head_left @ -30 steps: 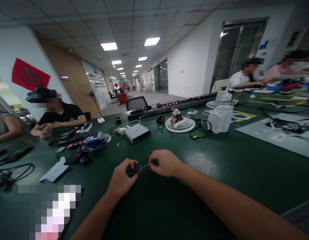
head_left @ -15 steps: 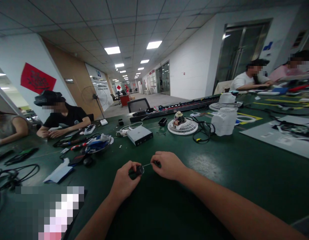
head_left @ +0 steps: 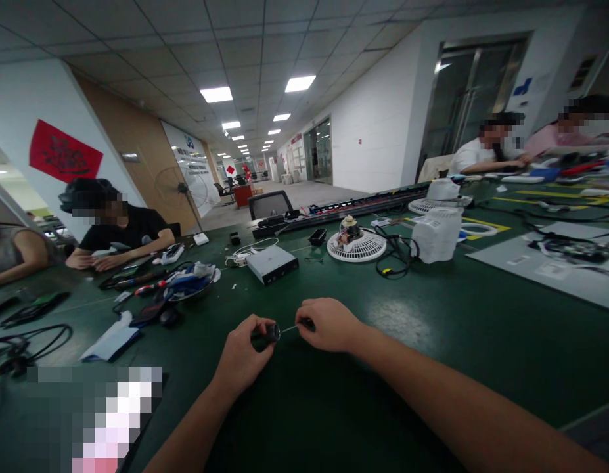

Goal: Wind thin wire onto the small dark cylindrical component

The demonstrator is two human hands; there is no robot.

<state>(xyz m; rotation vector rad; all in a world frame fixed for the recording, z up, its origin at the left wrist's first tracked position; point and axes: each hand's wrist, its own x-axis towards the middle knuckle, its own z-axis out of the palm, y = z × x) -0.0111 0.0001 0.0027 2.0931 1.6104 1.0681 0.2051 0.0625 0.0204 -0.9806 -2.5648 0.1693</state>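
Note:
Low over the green table (head_left: 334, 401), my left hand (head_left: 241, 353) is closed around a small dark cylindrical part (head_left: 273, 333), its round end facing right. Thumb and fingers grip it from both sides. My right hand (head_left: 331, 325) pinches a thin screwdriver (head_left: 288, 328); the slim metal shaft points left at the cylinder's round end. Most of the dark handle is hidden in my fingers. Whether the tip touches the part or reaches inside it, I cannot make out.
Beyond my hands lie a silver disc drive (head_left: 272, 264), a white fan grille with a motor (head_left: 356, 243) and a white plastic housing (head_left: 436, 235). Tools and a cloth (head_left: 190, 279) sit left, near a blue-white paper (head_left: 112, 338). Cables (head_left: 28, 348) and a grey board (head_left: 555, 263) flank the space. Other people sit around.
The view has shifted a little, so the table things appear slightly further left. Both hands keep nearly the same grip and position around the cylinder and the screwdriver.

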